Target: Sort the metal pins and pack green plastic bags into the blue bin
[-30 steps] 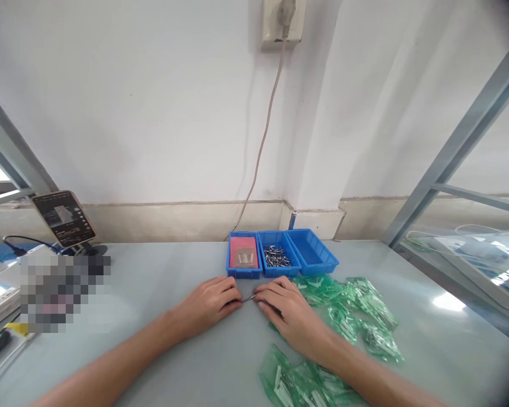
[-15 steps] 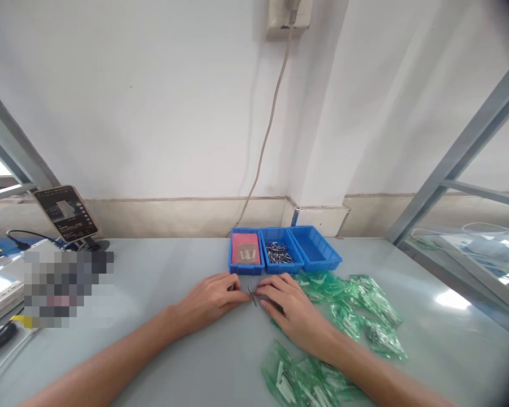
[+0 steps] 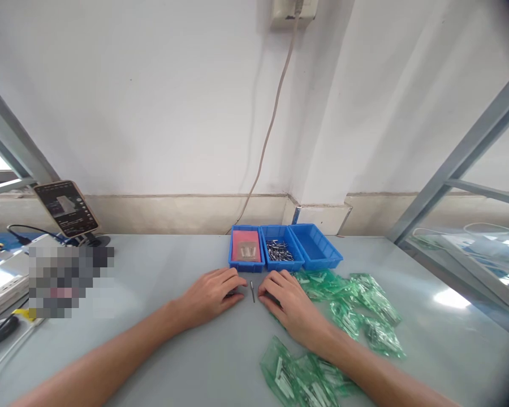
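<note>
Head view, from the left: a phone [image 3: 65,207] leans near the back of the table [image 3: 182,362], well apart from the hands. Next comes the left hand [image 3: 214,294], thumb and forefinger parted, with nothing seen between their tips; whether its curled fingers hide something, I cannot tell. Between the two hands lies a small metal pin [image 3: 252,291], seemingly touched by neither. Loose like this, it might roll if a fingertip brushed it sideways, and a careless nudge to the right could lose it among the green bags [image 3: 343,291]. It looks slim, straight and silvery grey, its far end brighter, its near end darker; finer detail is too small to tell. Just right of it, the right hand [image 3: 292,305] curls, fingertips near the pin; its palm is hidden, so I cannot say whether it grasps anything.
</note>
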The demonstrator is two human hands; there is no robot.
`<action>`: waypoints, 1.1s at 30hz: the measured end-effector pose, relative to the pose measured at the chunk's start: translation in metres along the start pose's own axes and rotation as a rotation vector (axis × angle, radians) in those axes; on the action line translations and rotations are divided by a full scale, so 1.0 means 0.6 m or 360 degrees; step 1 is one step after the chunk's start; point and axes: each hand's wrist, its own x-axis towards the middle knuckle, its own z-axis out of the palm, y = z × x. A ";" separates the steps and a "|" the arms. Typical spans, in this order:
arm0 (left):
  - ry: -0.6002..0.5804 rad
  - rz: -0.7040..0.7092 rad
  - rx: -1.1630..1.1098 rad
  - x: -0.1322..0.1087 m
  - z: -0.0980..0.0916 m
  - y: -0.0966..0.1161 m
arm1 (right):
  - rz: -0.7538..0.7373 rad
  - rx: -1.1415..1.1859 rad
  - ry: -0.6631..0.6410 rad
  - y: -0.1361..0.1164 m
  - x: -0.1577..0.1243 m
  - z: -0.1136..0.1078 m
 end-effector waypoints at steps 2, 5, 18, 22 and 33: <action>-0.0010 0.0013 0.0066 0.000 -0.001 0.000 | 0.0001 -0.0011 0.0006 -0.002 0.000 -0.001; -0.0035 0.0048 0.0118 0.001 -0.004 0.003 | 0.0020 0.0011 0.0027 -0.008 0.000 -0.003; -0.0105 0.0059 0.0093 0.004 -0.011 0.005 | 0.0009 -0.0051 0.0064 -0.009 -0.001 0.006; -0.0120 0.0096 0.0084 0.003 -0.014 0.005 | 0.0013 -0.0005 0.0035 -0.010 -0.002 0.003; -0.0001 -0.0120 -0.0011 0.002 -0.002 0.004 | 0.0013 0.0025 0.0044 -0.008 0.002 0.005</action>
